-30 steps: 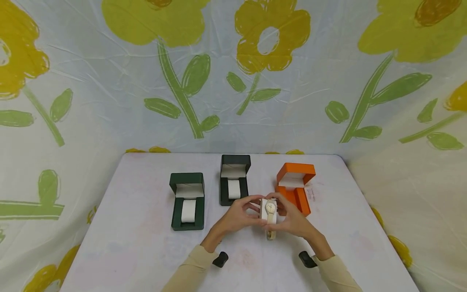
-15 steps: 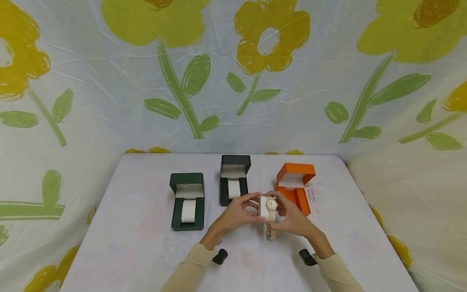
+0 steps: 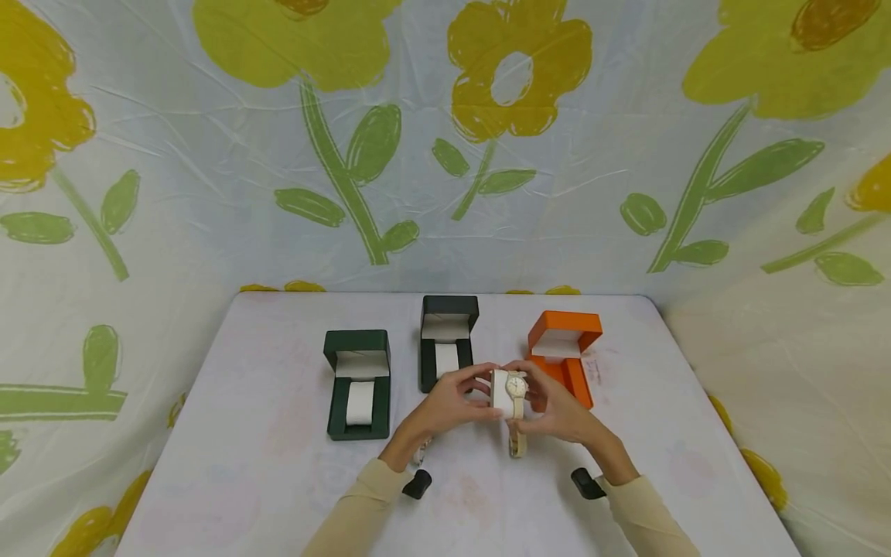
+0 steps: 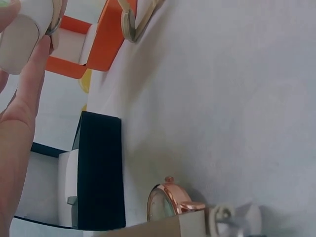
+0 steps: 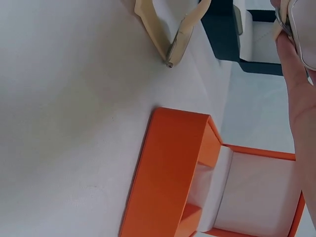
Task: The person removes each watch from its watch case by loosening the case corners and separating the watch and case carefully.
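Observation:
My left hand [image 3: 445, 404] and right hand [image 3: 560, 414] hold a white watch cushion [image 3: 499, 396] between them, fingertips on its top and bottom ends. Over the cushion's right part lies a watch [image 3: 517, 387] with a round pale dial and cream strap. Below the hands shows a loop of cream strap [image 5: 178, 42] with a metal clasp. In the left wrist view, my fingers press the side of the cushion [image 4: 19, 44]. Under the left wrist lies a rose-gold watch [image 4: 168, 201], partly hidden by the sleeve.
An orange box [image 3: 578, 383] stands with its lid raised behind the right hand, no cushion showing in it. A black box [image 3: 448, 305] and a green box [image 3: 356, 339] also stand lid up, each with a white cushion inside. Floral cloth [image 3: 557, 232] rises behind the table.
The hands have raised the cushion slightly and turned it, so more white shows left of the watch. The left forearm has shifted a little left, uncovering more of the other watch.

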`<act>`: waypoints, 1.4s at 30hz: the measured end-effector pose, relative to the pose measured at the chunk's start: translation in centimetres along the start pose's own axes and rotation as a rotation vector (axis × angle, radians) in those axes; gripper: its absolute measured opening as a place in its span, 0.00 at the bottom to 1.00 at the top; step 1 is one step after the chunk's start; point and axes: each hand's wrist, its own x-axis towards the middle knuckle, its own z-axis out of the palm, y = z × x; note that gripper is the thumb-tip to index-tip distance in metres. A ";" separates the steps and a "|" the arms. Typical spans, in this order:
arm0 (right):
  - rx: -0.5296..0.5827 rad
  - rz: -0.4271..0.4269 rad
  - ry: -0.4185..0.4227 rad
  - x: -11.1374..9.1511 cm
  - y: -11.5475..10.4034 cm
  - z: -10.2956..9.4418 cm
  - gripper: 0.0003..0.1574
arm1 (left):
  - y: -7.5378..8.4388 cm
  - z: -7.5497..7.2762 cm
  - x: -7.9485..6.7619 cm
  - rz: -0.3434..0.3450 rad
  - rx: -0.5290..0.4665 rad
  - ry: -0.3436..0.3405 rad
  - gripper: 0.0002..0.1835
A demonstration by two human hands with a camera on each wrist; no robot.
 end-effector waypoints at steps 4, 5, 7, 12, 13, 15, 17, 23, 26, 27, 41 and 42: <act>-0.020 -0.013 0.028 0.2 0.5 0.0 0.48 | -0.1 -0.1 0.2 -0.001 0.032 0.010 0.38; -0.023 -0.014 0.034 0.2 0.5 0.0 0.48 | -0.1 -0.1 0.2 0.002 0.038 0.012 0.38; -0.035 -0.020 0.043 0.3 0.5 0.0 0.48 | -0.1 -0.1 0.3 0.005 0.054 0.020 0.39; -0.050 -0.017 0.051 0.7 0.4 -0.1 0.48 | 0.0 -0.3 0.5 0.010 0.069 0.027 0.39; -0.044 -0.013 0.044 0.7 0.4 -0.1 0.48 | -0.1 -0.4 0.4 0.012 0.066 0.024 0.39; -0.030 -0.011 0.026 0.7 0.2 -0.2 0.48 | -0.1 -0.6 0.4 0.016 0.060 0.010 0.39; -0.006 -0.010 0.001 0.7 0.0 -0.2 0.49 | -0.1 -0.9 0.4 0.018 0.059 -0.005 0.39; 0.043 0.001 -0.056 0.7 -0.6 -0.4 0.51 | 0.3 -1.4 0.4 0.018 0.047 -0.031 0.39; 0.033 0.007 -0.054 0.7 -0.8 -0.5 0.51 | 0.2 -1.5 0.5 0.021 0.020 -0.034 0.39; 0.027 0.007 -0.048 0.6 -0.8 -0.4 0.51 | 0.2 -1.5 0.5 0.022 0.012 -0.033 0.39; 0.210 0.024 -0.071 0.2 -0.3 -0.4 0.51 | -0.4 -1.7 0.2 0.035 0.018 -0.047 0.38; 0.228 0.022 -0.077 0.1 -0.3 -0.4 0.51 | -0.5 -1.7 0.2 0.040 0.005 -0.051 0.38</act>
